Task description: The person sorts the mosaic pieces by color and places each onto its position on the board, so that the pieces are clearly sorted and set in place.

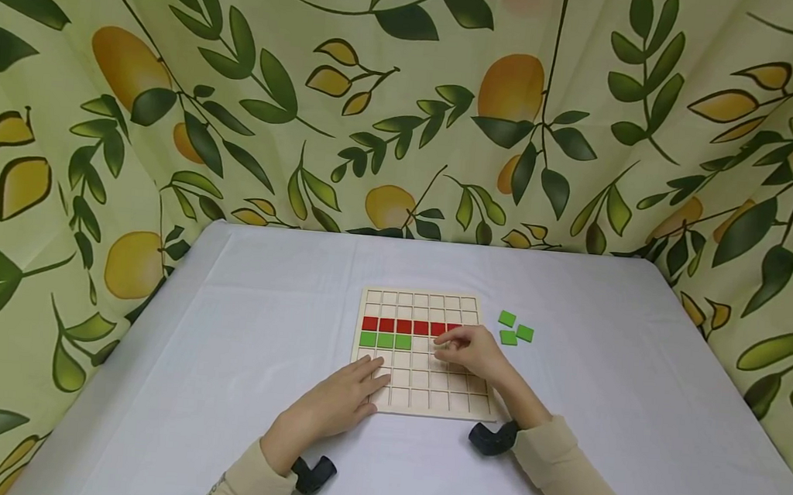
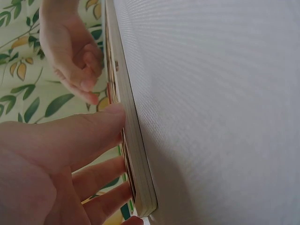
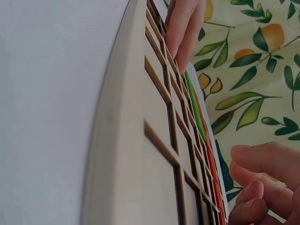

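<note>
A pale wooden grid board (image 1: pixel 419 401) lies flat on the table. One row holds several red tiles (image 1: pixel 386 325), its right end partly covered by my right hand. In the row below, three green tiles (image 1: pixel 385 341) fill the leftmost cells. My left hand (image 1: pixel 339 398) rests on the board's lower left corner with fingers extended; up close, its thumb (image 2: pixel 93 126) touches the board's edge. Over the board's right half hovers my right hand (image 1: pixel 475 352), its fingers loosely bent with a gap between thumb and fingertips. Nothing shows between those fingers (image 3: pixel 262 159).
Three loose green tiles (image 1: pixel 525 333) lie on the white tablecloth (image 1: pixel 260 291) just right of the board. A black wrist device (image 1: pixel 493 438) sits by each sleeve. Behind the table hangs a fruit-patterned curtain (image 1: pixel 418 156).
</note>
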`<action>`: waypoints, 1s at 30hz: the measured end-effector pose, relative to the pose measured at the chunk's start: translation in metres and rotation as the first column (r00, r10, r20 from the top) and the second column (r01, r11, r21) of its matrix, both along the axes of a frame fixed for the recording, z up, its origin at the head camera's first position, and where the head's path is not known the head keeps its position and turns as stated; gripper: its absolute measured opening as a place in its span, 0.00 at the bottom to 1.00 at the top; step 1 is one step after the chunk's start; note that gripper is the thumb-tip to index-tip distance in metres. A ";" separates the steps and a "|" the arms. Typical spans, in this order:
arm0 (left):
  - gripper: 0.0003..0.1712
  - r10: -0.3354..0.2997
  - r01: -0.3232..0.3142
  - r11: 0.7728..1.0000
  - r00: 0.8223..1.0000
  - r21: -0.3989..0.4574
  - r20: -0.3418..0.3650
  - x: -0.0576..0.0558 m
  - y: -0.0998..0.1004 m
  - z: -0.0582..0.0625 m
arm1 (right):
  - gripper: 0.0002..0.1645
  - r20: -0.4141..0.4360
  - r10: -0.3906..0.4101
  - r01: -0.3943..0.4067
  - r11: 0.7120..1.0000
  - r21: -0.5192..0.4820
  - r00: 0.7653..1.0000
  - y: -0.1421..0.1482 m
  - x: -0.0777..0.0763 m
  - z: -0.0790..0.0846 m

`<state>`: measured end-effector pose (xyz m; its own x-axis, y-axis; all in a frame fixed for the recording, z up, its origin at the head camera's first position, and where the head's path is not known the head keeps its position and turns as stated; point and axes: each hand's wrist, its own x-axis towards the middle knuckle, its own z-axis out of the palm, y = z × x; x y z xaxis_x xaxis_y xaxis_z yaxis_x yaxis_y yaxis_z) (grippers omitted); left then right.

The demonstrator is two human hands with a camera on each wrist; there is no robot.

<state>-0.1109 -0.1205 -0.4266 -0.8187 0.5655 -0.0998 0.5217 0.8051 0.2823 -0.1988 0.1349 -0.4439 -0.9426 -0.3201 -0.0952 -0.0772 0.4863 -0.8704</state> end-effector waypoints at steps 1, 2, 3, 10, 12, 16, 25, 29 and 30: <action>0.27 0.000 0.000 1.000 1.000 0.001 0.001 0.000 0.000 0.000 | 0.14 0.001 0.001 -0.001 1.000 0.000 1.000 0.001 0.000 0.000; 0.27 0.000 0.000 1.000 1.000 0.001 0.000 0.000 0.000 0.000 | 0.14 0.001 0.002 -0.002 1.000 -0.004 1.000 0.003 0.000 0.000; 0.27 -0.001 0.001 1.000 1.000 0.000 -0.001 0.000 0.000 0.000 | 0.14 0.003 0.002 -0.002 1.000 -0.008 1.000 0.004 0.000 0.000; 0.27 -0.010 0.010 1.000 1.000 0.001 -0.013 0.000 0.000 0.000 | 0.13 0.021 -0.019 0.019 1.000 0.005 1.000 0.012 0.002 0.004; 0.27 -0.010 0.010 1.000 1.000 0.005 -0.012 0.000 0.000 0.000 | 0.13 0.017 -0.025 0.025 1.000 0.016 1.000 0.015 0.002 0.005; 0.27 -0.006 0.006 1.000 1.000 0.009 -0.006 0.000 0.000 0.000 | 0.14 0.002 -0.019 0.019 1.000 0.012 1.000 0.021 0.001 0.006; 0.27 0.008 -0.008 1.000 1.000 0.008 0.003 0.000 0.001 0.000 | 0.15 0.007 -0.048 0.048 0.998 0.046 0.999 0.032 -0.001 0.007; 0.27 0.008 -0.008 1.000 1.000 0.015 0.004 0.000 0.000 0.000 | 0.15 -0.004 -0.056 0.057 0.997 0.057 0.998 0.037 -0.001 0.006; 0.27 0.007 -0.007 1.000 1.000 0.016 0.003 0.000 0.000 0.000 | 0.15 -0.007 -0.063 0.064 0.996 0.058 0.998 0.038 -0.002 0.006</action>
<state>-0.1107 -0.1202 -0.4264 -0.8223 0.5613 -0.0934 0.5151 0.8040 0.2970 -0.2004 0.1729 -0.4375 -0.9613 -0.2538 -0.1070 -0.0492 0.5404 -0.8400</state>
